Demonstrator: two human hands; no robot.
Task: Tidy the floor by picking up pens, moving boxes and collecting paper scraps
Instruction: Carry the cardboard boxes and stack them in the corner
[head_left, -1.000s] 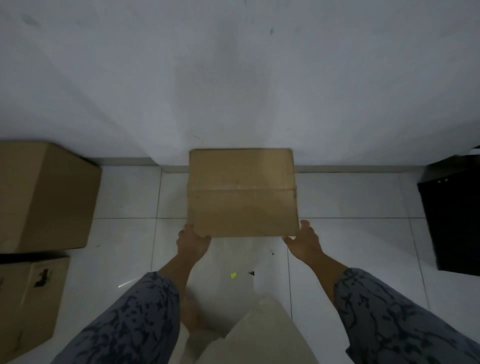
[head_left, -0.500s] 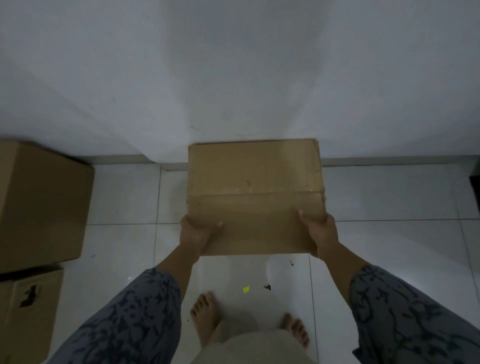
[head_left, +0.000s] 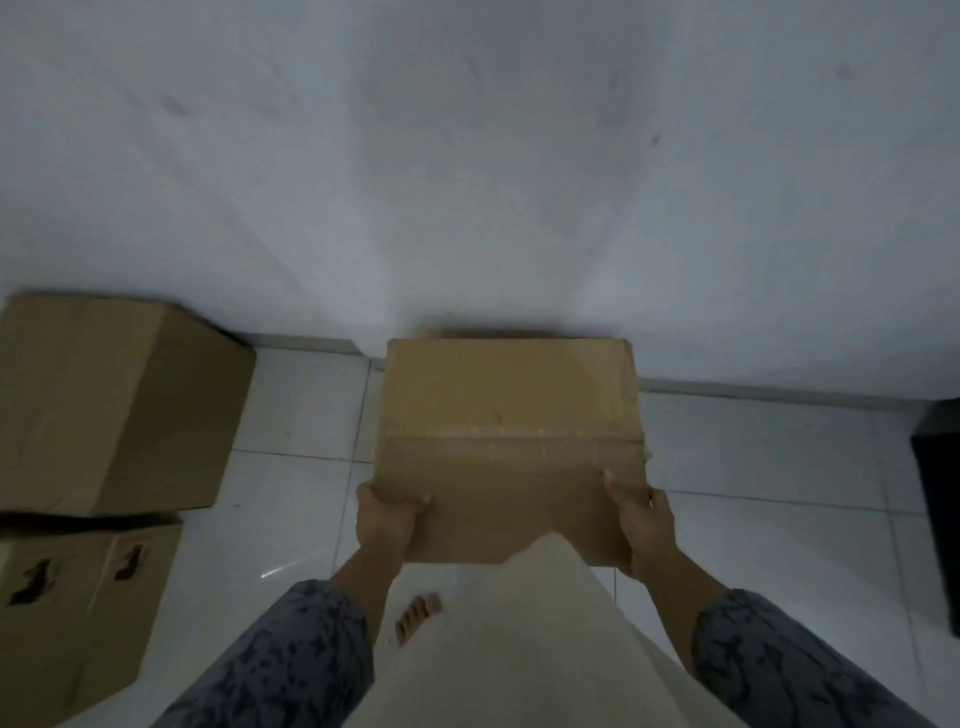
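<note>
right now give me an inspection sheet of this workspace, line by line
surface: white tiled floor, glossy, running up to a white wall.
job's things: closed cardboard box, gripped at its near corners; whether it is off the floor cannot be told. No pens or paper scraps seen.
clutter: large cardboard box at left by the wall; printed cardboard box in front of it.
grippers: left hand grips the box's near left corner; right hand grips the near right corner.
cables: nothing seen.
surroundings: dark object at the right edge, too cut off to name; a bare foot on the tiles; dim light.
</note>
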